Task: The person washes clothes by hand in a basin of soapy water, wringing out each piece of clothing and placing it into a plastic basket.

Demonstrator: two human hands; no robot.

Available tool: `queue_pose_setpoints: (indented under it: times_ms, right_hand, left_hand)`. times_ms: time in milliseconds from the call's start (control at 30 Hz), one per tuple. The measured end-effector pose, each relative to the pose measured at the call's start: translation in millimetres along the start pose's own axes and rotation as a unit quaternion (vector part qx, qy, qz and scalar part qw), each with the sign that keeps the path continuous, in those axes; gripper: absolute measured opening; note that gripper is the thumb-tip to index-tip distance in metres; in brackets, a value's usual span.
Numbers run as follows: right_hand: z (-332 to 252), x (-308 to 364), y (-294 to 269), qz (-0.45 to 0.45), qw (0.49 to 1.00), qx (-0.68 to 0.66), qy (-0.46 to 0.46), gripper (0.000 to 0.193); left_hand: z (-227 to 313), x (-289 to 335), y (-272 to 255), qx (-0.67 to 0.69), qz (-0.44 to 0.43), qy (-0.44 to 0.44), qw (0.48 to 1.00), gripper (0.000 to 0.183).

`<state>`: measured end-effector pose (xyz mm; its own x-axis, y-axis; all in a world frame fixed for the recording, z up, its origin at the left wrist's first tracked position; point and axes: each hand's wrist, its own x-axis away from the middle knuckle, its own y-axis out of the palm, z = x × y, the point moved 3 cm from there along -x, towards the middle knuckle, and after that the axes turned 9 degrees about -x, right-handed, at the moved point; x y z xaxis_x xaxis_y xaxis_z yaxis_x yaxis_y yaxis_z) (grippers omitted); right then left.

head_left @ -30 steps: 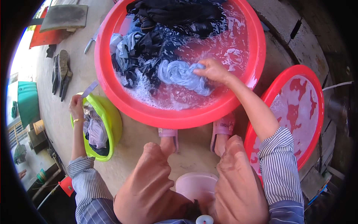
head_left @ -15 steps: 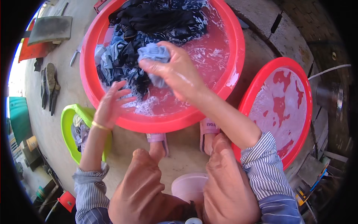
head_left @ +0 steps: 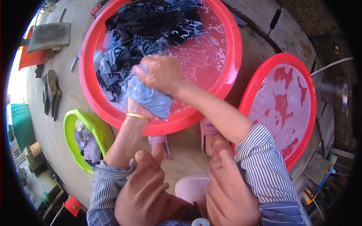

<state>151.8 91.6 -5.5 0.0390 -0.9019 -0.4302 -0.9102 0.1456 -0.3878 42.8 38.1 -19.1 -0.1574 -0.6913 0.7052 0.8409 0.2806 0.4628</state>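
A wet light blue cloth [head_left: 149, 98] is bunched between my two hands over the near part of a big round red tub [head_left: 90, 90]. My right hand [head_left: 162, 73] is closed in a fist on the cloth's upper end. From below, my left hand [head_left: 140, 108], with a gold bracelet at the wrist, holds the same cloth; its fingers are hidden under the fabric. Dark clothes [head_left: 147, 22] lie soaking in the far part of the tub, and light blue garments [head_left: 109, 60] rest along its left side in sudsy water.
Right of it a smaller red tub [head_left: 256, 86] holds foamy water. A lime green basin [head_left: 69, 135] with clothes stands at the left. A pink stool or bucket [head_left: 192, 186] is between my knees. Dark gloves or shoes [head_left: 51, 90] lie on the concrete floor.
My left hand has come right and under the light blue cloth. The right hand has lowered with the cloth and closed into a fist; the cloth is now spread between both hands.
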Motion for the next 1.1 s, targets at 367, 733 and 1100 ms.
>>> queue_pose_setpoints:
  times_ms: [367,733,1100]
  right_hand:
    - [169.8,39.2,-54.2,-0.105,0.964,0.040,0.241,0.064]
    - [140.5,47.5,-46.4,-0.306,0.796,-0.114,0.509,0.018]
    - [-101.7,45.1,-54.2,-0.357,0.853,-0.369,0.093,0.027]
  left_hand:
    - [-6.1,-10.7,-59.7,-0.163,0.113,-0.078,0.977,0.057]
    - [-21.3,8.7,-5.8,0.000,-0.060,-0.211,0.976,0.088]
    - [-16.9,-5.3,-24.9,0.095,-0.245,-0.165,0.951,0.077]
